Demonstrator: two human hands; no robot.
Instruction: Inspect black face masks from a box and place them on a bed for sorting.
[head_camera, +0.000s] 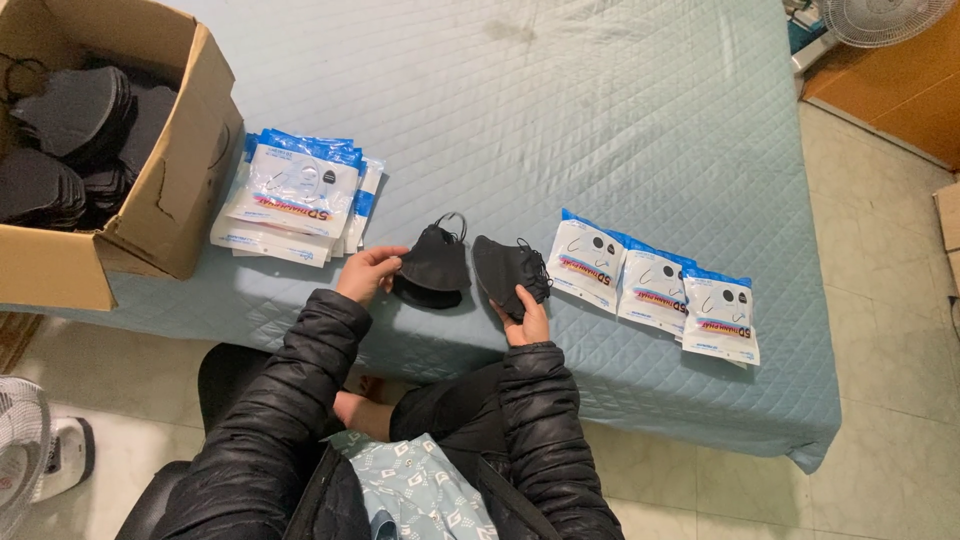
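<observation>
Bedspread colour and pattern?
Pale blue bedspread, diamond-quilted stitching; head view shows it best.

Masks (437, 262): black. Quilted bedcover (560, 120): pale blue, diamond-stitched. Packets (650, 288): were white with blue tops. Cardboard box (165, 195): brown. Jacket sleeves (290, 400): black, puffed. Floor tiles (880, 300): cream.

Quilted bed (640, 130): masks (437, 262), packets (655, 288), box (170, 190).

A quilted pale-blue bed (640, 130) on a tiled floor (890, 250) — white fans (885, 18) at two corners.
</observation>
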